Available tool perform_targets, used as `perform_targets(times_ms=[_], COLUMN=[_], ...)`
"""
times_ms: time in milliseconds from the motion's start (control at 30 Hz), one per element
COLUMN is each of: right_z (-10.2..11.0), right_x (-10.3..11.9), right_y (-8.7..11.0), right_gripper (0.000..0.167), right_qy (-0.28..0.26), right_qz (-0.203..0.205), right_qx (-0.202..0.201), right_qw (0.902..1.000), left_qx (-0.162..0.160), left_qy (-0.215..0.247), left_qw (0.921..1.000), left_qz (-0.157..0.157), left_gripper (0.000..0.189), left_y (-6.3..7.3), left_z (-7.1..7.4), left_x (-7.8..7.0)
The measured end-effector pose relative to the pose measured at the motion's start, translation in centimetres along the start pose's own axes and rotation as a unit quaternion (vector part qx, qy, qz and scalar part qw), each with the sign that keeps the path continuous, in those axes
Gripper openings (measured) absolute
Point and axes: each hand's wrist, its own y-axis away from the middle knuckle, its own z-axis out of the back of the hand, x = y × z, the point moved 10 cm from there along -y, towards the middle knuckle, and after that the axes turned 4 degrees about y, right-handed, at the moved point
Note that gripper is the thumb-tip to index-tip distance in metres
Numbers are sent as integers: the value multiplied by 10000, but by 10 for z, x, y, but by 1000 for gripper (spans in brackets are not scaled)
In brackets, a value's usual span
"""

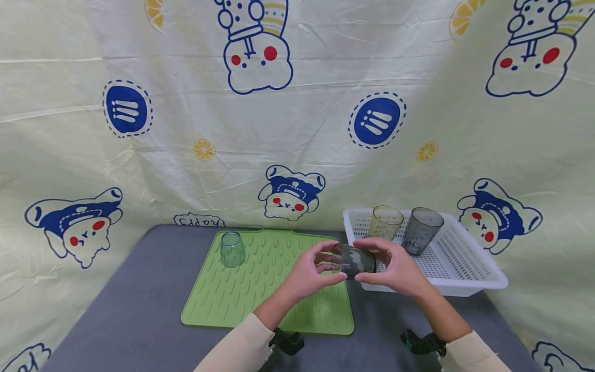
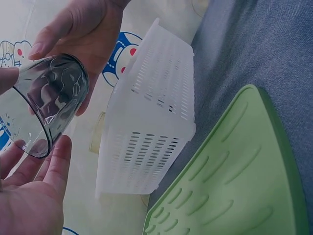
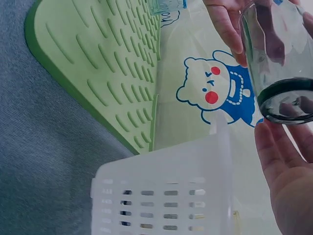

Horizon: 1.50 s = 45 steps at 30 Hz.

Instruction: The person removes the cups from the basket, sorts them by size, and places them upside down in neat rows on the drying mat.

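Note:
A dark grey transparent drinking glass (image 1: 357,260) is held on its side in the air, above the gap between the green mat and the white basket. My left hand (image 1: 312,273) grips its rim end, thumb in front and fingers behind. The thick base end is held by my right hand (image 1: 394,267), fingers over the top and thumb below. In the left wrist view the open mouth of the glass (image 2: 61,93) faces the left hand (image 2: 34,208). The right wrist view shows the base of the glass (image 3: 274,63) close to the right hand's fingers (image 3: 281,152).
A green ribbed mat (image 1: 274,305) lies on the grey table (image 1: 139,305), with a bluish-green glass (image 1: 232,250) upside down at its back left. The white perforated basket (image 1: 465,258) at right holds a yellowish glass (image 1: 386,222) and a grey glass (image 1: 422,230). A patterned curtain (image 1: 297,129) hangs behind.

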Motion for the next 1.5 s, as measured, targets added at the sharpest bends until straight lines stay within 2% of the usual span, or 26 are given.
perform_targets(times_ms=[233,533,833,1167,1500], right_z=[-6,-17,-27,-36,-51], right_x=[-4,-7,-5,-5,-10], right_y=[2,6,8,8,5], right_gripper=[63,61,63,62,65], right_qy=[-799,-1358,-2155,-2456,-2484], right_qz=[-95,-137,-227,-280,-765], right_qx=[34,147,316,197,-2], right_qw=[9968,9905,9757,9688,9656], left_qx=[20,81,75,187,123], left_qy=[252,448,576,720,437], left_qw=[9997,9990,9982,9972,9989], left_qz=[-59,-48,-164,-104,-69], left_gripper=[69,72,73,73,76], left_y=[6,16,21,28,35], left_z=[7,14,17,21,36], left_x=[-2,1,0,1,6])
